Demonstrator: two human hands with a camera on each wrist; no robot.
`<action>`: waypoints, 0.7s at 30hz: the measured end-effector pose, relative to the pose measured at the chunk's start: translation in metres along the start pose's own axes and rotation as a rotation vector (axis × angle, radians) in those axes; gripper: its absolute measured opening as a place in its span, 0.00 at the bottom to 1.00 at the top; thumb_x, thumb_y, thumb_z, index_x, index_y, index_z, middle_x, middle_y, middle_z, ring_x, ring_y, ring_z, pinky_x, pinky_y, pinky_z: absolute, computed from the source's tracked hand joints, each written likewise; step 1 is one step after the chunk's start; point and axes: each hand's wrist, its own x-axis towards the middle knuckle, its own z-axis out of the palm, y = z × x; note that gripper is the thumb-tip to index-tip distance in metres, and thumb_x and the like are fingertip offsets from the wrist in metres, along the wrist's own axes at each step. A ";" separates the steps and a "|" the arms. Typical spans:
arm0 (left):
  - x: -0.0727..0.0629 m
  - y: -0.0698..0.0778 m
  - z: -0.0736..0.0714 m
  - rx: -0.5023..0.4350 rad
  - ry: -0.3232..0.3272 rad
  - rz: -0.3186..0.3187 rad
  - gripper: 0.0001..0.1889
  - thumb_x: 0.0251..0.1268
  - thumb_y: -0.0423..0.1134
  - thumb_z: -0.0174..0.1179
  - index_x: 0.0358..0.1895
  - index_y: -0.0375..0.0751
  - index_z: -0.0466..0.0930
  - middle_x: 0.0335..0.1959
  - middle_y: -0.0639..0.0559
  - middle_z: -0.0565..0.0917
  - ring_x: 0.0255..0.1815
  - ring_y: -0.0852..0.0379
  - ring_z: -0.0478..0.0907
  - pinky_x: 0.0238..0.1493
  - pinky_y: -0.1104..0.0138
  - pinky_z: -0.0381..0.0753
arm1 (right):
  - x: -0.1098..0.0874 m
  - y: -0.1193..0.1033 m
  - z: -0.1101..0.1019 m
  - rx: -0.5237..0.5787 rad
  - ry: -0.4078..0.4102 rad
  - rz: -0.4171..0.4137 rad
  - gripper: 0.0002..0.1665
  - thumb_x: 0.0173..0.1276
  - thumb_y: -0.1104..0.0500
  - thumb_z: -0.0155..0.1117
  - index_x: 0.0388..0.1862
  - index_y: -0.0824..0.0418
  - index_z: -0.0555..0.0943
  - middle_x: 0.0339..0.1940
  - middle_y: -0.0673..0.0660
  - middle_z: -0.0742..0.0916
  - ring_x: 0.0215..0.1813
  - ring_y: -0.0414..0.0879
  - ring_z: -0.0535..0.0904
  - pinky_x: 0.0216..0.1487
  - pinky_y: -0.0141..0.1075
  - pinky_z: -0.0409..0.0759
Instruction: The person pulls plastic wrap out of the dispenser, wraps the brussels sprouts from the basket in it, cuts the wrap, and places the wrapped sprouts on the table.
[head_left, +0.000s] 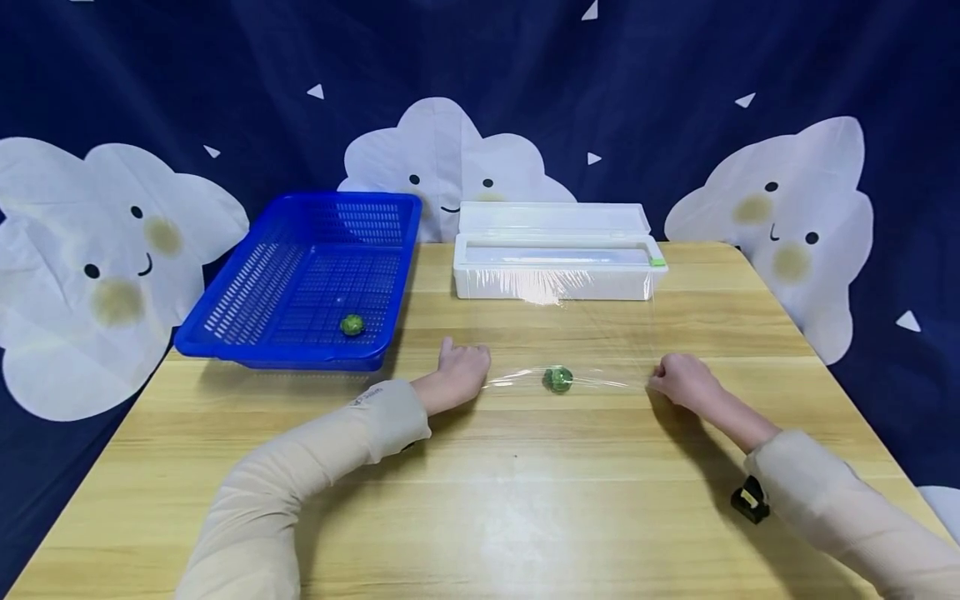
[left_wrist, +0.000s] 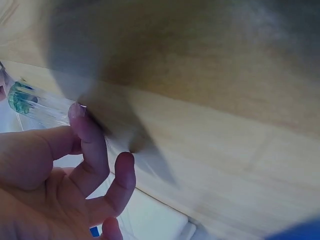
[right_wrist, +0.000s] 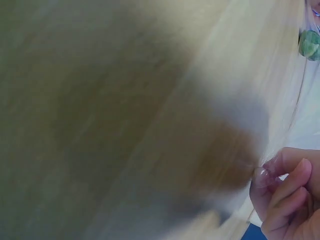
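Together, left hand [head_left: 462, 372] and right hand [head_left: 684, 381] pinch clear film [head_left: 561, 333].

Dk blue cloth backdrop [head_left: 525, 50], 3 smiling wht clouds [head_left: 112, 267], sm wht triangles [head_left: 316, 92], lt wood-grain table [head_left: 420, 533], soft glare [head_left: 536, 517] on top

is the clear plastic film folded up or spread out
Spread out: the clear plastic film stretches as one sheet from the long white box to the left hand and right hand.

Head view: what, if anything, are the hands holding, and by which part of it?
A clear, thin plastic film sheet, by its near edge: the left hand pinches the left corner, the right hand the right corner.
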 end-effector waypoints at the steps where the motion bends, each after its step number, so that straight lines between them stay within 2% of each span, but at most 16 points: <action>1: 0.000 0.000 0.000 0.006 -0.004 -0.001 0.07 0.60 0.27 0.48 0.37 0.37 0.76 0.20 0.52 0.73 0.21 0.57 0.65 0.42 0.60 0.60 | 0.000 -0.001 -0.001 -0.003 -0.011 0.004 0.26 0.56 0.63 0.55 0.04 0.52 0.58 0.03 0.44 0.65 0.10 0.38 0.61 0.16 0.30 0.57; 5: 0.002 0.002 -0.002 0.024 -0.018 -0.017 0.08 0.59 0.26 0.48 0.32 0.40 0.76 0.21 0.54 0.73 0.21 0.58 0.63 0.41 0.61 0.59 | 0.004 -0.004 -0.004 -0.031 -0.047 0.004 0.24 0.58 0.62 0.57 0.03 0.54 0.65 0.02 0.46 0.70 0.10 0.39 0.66 0.17 0.33 0.63; 8: 0.003 0.004 -0.004 0.028 -0.028 -0.048 0.08 0.59 0.28 0.48 0.30 0.41 0.76 0.23 0.54 0.74 0.23 0.58 0.64 0.43 0.60 0.60 | 0.007 -0.007 -0.006 -0.049 -0.076 -0.001 0.25 0.59 0.62 0.56 0.04 0.54 0.65 0.03 0.48 0.72 0.11 0.40 0.68 0.19 0.34 0.65; 12: 0.002 0.006 -0.008 0.067 -0.066 -0.092 0.06 0.63 0.32 0.49 0.37 0.40 0.76 0.28 0.53 0.77 0.27 0.58 0.69 0.49 0.59 0.61 | 0.009 -0.009 -0.005 -0.051 -0.104 0.005 0.24 0.59 0.63 0.52 0.05 0.51 0.59 0.04 0.47 0.69 0.11 0.39 0.65 0.18 0.32 0.63; 15: 0.000 0.007 -0.009 0.108 -0.095 -0.117 0.07 0.65 0.34 0.48 0.42 0.39 0.74 0.29 0.52 0.77 0.28 0.58 0.72 0.51 0.59 0.61 | 0.007 -0.009 -0.003 -0.043 -0.117 0.022 0.24 0.59 0.63 0.51 0.06 0.50 0.59 0.05 0.47 0.68 0.11 0.38 0.63 0.17 0.31 0.62; 21: -0.003 0.008 -0.009 0.119 -0.090 -0.131 0.08 0.67 0.34 0.46 0.44 0.38 0.72 0.31 0.51 0.78 0.31 0.56 0.75 0.50 0.58 0.61 | 0.005 -0.008 -0.004 -0.057 -0.130 0.047 0.24 0.61 0.63 0.50 0.07 0.51 0.58 0.05 0.48 0.68 0.11 0.39 0.61 0.17 0.30 0.60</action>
